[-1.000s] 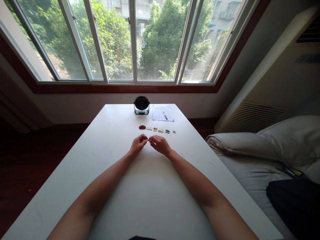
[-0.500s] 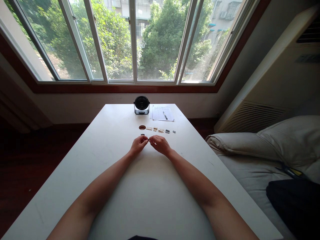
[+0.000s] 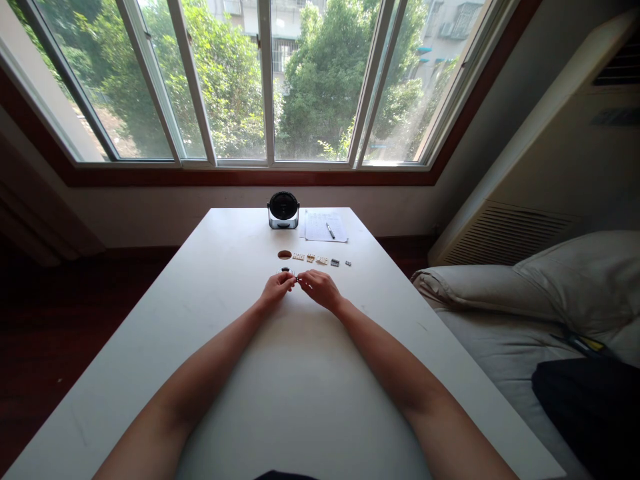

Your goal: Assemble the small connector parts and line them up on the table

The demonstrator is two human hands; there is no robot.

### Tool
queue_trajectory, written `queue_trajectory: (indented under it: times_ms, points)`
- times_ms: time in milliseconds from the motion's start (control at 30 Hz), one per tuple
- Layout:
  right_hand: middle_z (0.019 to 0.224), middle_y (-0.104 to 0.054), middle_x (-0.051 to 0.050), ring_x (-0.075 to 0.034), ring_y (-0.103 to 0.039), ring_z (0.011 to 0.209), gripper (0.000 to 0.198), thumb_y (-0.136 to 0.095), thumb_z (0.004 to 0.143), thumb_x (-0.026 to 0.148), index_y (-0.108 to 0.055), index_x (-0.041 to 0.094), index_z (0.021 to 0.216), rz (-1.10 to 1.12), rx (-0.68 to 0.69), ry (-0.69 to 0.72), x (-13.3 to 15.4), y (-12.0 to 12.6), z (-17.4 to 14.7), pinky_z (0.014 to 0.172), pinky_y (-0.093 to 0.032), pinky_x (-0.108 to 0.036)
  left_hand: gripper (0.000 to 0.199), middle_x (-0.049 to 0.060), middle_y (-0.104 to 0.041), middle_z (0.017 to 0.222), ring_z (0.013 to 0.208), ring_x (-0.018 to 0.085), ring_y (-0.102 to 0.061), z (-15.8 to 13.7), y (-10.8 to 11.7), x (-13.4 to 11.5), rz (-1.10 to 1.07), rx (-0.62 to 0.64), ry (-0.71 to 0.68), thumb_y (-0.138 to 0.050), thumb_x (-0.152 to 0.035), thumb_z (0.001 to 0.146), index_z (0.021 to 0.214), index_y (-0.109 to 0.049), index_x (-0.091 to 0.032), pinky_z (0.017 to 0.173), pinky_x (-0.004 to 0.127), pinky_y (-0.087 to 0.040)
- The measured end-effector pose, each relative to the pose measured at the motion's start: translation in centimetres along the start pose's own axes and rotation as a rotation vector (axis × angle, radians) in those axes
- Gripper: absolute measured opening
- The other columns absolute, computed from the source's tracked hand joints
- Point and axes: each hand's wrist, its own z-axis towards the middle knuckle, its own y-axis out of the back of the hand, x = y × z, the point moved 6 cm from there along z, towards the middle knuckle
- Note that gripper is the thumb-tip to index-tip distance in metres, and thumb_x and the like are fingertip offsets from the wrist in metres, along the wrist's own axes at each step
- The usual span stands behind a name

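My left hand (image 3: 278, 289) and my right hand (image 3: 319, 287) meet over the table, fingertips nearly touching. Pinched between them is a tiny dark piece (image 3: 297, 279), too small to name and mostly covered by fingers. Just behind my left fingers lies a small round item (image 3: 285, 270) with a dark top, partly hidden. Beyond it is a brown oval (image 3: 285, 255); whether it is a dish or a hole I cannot tell. To its right runs a row of small block-like pieces: pale ones (image 3: 299, 257), tan ones (image 3: 311, 258), cream ones (image 3: 322, 261), dark ones (image 3: 335, 263) and grey ones (image 3: 349, 263).
A small black fan-like device (image 3: 283, 210) stands at the far end of the white table (image 3: 295, 387). Beside it are paper sheets (image 3: 320, 228) with a pen (image 3: 331, 231) on top. A padded sofa (image 3: 480, 287) adjoins the table's right side.
My left fingers have shifted slightly around the tiny piece, and a little more of the round item behind them shows. My right hand has hardly moved.
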Motion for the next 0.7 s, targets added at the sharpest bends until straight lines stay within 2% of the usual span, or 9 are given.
queue_trajectory:
  times_ms: [133, 400, 700]
  points:
    - [0.083, -0.067, -0.004, -0.017, -0.059, 0.077, 0.012, -0.051, 0.096, 0.017, -0.062, 0.022, 0.098, 0.002, 0.006, 0.007, 0.08, 0.01, 0.04, 0.071, -0.043, -0.029, 0.026, 0.002, -0.062, 0.073, 0.065, 0.013, -0.056, 0.04, -0.04, -0.05, -0.005, 0.0, -0.006, -0.063, -0.043, 0.083, 0.08, -0.065, -0.017, 0.064, 0.027, -0.046]
    - [0.082, -0.066, -0.004, -0.017, -0.058, 0.073, 0.008, -0.053, 0.093, 0.019, -0.061, 0.021, 0.096, 0.016, 0.001, -0.036, -0.18, -0.07, -0.03, 0.07, -0.042, -0.028, 0.017, 0.002, -0.063, 0.082, 0.069, 0.013, -0.057, -0.02, 0.22, -0.33, -0.02, -0.056, -0.093, -0.063, -0.031, 0.083, 0.095, -0.064, -0.019, 0.066, 0.027, -0.047]
    - [0.082, -0.066, -0.004, -0.016, -0.058, 0.073, 0.01, -0.051, 0.096, 0.022, -0.061, 0.021, 0.094, 0.027, -0.001, -0.041, -0.03, 0.2, 0.03, 0.07, -0.041, -0.028, 0.02, 0.002, -0.063, 0.075, 0.068, 0.015, -0.057, -0.17, 0.11, -0.32, 0.056, -0.029, -0.083, -0.065, -0.036, 0.082, 0.086, -0.067, -0.017, 0.064, 0.027, -0.045]
